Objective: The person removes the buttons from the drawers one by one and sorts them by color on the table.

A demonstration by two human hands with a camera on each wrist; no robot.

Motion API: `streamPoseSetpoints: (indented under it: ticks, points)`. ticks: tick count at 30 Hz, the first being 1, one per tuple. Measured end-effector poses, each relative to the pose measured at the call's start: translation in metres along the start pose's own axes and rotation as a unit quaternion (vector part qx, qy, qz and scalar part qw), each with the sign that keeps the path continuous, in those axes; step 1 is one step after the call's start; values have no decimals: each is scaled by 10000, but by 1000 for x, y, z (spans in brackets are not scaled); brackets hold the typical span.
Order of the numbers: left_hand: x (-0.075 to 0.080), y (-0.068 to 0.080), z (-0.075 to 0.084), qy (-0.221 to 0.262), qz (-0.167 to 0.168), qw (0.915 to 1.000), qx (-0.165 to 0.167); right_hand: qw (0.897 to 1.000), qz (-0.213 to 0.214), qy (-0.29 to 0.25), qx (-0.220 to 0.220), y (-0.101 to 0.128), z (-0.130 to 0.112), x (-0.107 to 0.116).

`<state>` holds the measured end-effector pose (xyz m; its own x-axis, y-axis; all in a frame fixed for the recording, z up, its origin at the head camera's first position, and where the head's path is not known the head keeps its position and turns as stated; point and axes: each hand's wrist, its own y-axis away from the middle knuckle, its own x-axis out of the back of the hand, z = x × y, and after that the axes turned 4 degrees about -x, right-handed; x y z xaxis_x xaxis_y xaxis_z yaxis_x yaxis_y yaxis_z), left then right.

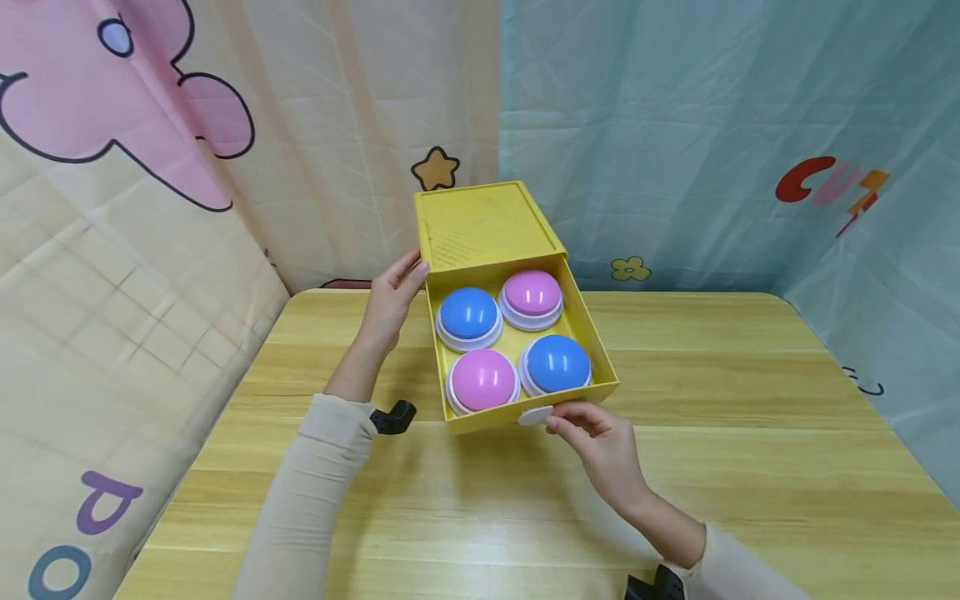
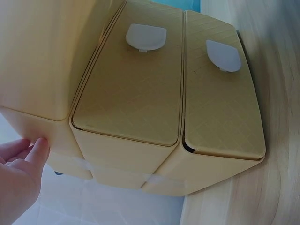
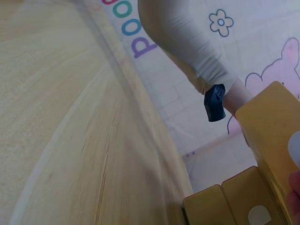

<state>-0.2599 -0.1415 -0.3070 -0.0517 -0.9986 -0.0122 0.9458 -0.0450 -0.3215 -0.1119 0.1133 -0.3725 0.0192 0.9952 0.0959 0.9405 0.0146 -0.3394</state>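
Head view: left hand (image 1: 390, 302) open, bracing cabinet (image 1: 480, 225); right hand (image 1: 600, 442) pinching drawer (image 1: 592, 350) tab (image 1: 535, 416), exposing four buttons.

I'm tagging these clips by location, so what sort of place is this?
Probably a staged indoor recording corner with a child's-room look, not a lived-in room. Cartoon-printed fabric backdrops hang as walls around a pale wooden table, where two hands hold a yellow drawer box of pink and blue dome buttons.
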Motion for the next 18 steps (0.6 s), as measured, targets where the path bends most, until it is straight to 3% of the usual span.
streamPoseSetpoints:
  ticks: [7, 18]
  points:
    - [0, 2, 3, 26, -3, 10000, 15, 9999, 15, 166, 5, -6, -6, -3]
    - [-1, 3, 3, 76, -9, 10000, -1, 9997, -3, -178, -170, -18, -6, -6]
